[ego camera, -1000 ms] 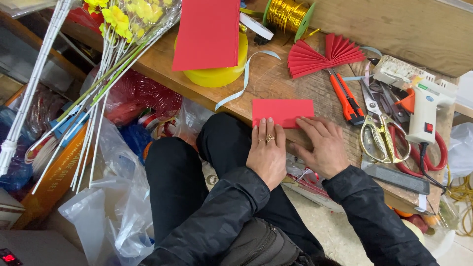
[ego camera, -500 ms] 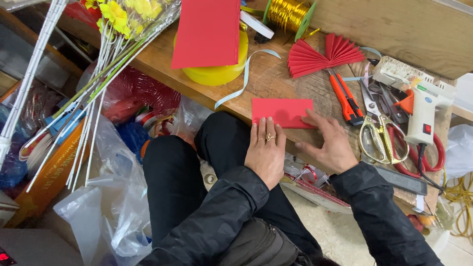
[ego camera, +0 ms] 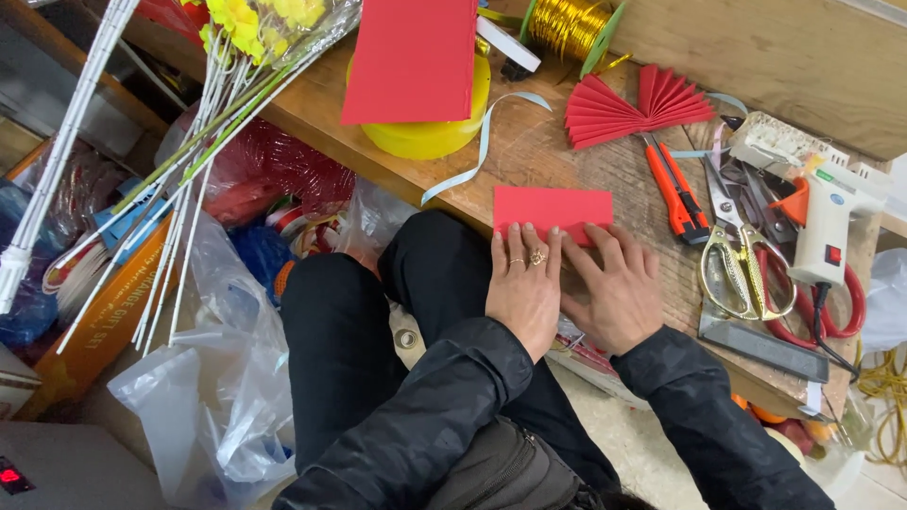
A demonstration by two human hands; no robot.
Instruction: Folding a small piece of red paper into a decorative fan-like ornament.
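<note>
Left hand (ego camera: 525, 295) and right hand (ego camera: 610, 293) open, flat on red paper strip (ego camera: 553, 209) near tabletop (ego camera: 529, 156) front edge; best pressing evenly outward; keeping edges aligned.

Wood bench (ego camera: 529, 156): red paper (ego camera: 553, 210) at near edge, paper fan (ego camera: 633, 106), cutter (ego camera: 676, 186), scissors (ego camera: 742, 269), glue gun (ego camera: 827, 222), yellow tape roll (ego camera: 425, 137)

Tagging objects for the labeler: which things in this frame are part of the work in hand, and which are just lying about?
In hand:
- flat red paper rectangle on the wooden bench
- left hand and right hand, both pressing flat on its near edge

Lying about:
- red pleated paper fan
- orange utility knife
- gold-handled scissors
- white glue gun
- gold wire spool
- yellow tape roll
</note>
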